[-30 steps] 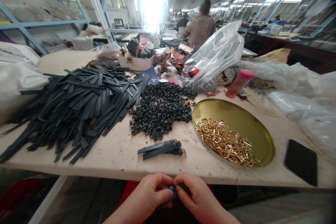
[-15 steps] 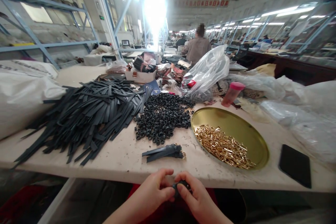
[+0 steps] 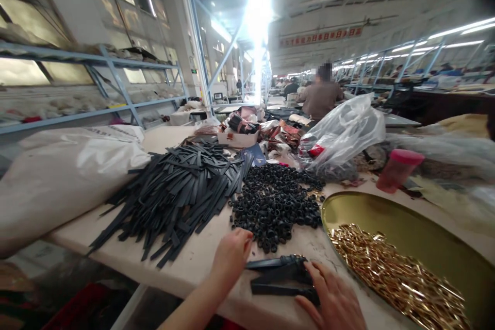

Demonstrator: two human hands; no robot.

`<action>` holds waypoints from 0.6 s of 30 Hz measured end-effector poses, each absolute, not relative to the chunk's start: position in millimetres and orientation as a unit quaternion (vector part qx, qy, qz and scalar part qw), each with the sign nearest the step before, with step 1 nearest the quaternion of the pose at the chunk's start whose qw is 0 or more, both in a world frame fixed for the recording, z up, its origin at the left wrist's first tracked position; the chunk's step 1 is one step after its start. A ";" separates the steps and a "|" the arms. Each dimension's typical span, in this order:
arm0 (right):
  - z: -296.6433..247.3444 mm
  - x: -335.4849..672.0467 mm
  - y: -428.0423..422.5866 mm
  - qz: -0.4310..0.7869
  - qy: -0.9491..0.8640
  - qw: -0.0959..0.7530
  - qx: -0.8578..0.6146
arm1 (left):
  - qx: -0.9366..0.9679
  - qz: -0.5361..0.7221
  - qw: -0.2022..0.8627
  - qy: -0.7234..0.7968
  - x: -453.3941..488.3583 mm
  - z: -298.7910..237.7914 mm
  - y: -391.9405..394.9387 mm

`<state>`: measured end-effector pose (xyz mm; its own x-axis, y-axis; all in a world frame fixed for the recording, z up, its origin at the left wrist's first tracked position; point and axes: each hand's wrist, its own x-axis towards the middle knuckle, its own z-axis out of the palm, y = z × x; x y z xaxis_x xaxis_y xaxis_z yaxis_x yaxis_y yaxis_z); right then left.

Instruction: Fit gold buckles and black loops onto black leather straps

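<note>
My right hand [image 3: 334, 296] is at the table's front, its fingers spread over the end of a dark strap [image 3: 280, 289]. That strap lies beside other finished-looking straps [image 3: 274, 263], their metal buckles partly hidden by the fingers. My left hand [image 3: 232, 255] is at the near edge of a heap of small black loops [image 3: 270, 206]. Its fingers are curled together, and whatever may be between them is hidden. Left of the loops lies a large pile of flat black strips [image 3: 181, 191]. Gold metal pieces [image 3: 398, 278] fill part of a round gold tray [image 3: 410, 227] at the right.
A white sack [image 3: 73, 175] bulges at the table's left. Behind the heaps are an open box [image 3: 237, 138], a clear plastic bag [image 3: 344, 129] and a pink-lidded jar [image 3: 400, 170]. A person [image 3: 320, 94] sits farther back, facing away.
My hands were together at the table edge around a small dark piece; now they are apart. The right has reached the straps, where another strap lies, and the left the loops. The view has shifted left.
</note>
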<state>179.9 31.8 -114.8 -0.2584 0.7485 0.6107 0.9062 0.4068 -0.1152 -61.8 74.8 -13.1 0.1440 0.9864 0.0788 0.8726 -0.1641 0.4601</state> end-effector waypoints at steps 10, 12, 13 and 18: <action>-116.4 170.0 78.7 -0.129 -0.821 0.275 -0.484 | 0.648 0.080 0.035 0.756 -139.1 -35.8 201.3; -116.1 172.0 79.4 -0.120 -0.825 0.285 -0.473 | 0.639 0.078 0.034 0.765 -138.3 -42.2 208.1; -116.1 172.9 78.8 -0.114 -0.825 0.287 -0.473 | 0.633 0.081 0.033 0.769 -138.4 -44.3 209.3; -112.6 171.1 71.9 -0.060 -0.801 0.281 -0.526 | 0.620 0.143 0.032 0.770 -143.1 -35.8 197.6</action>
<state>171.1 71.9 -112.6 -0.2894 0.8085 0.5124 0.8758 0.4397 -0.1992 -143.1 197.6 -35.8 -0.2282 0.9651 0.1288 0.9470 0.1892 0.2597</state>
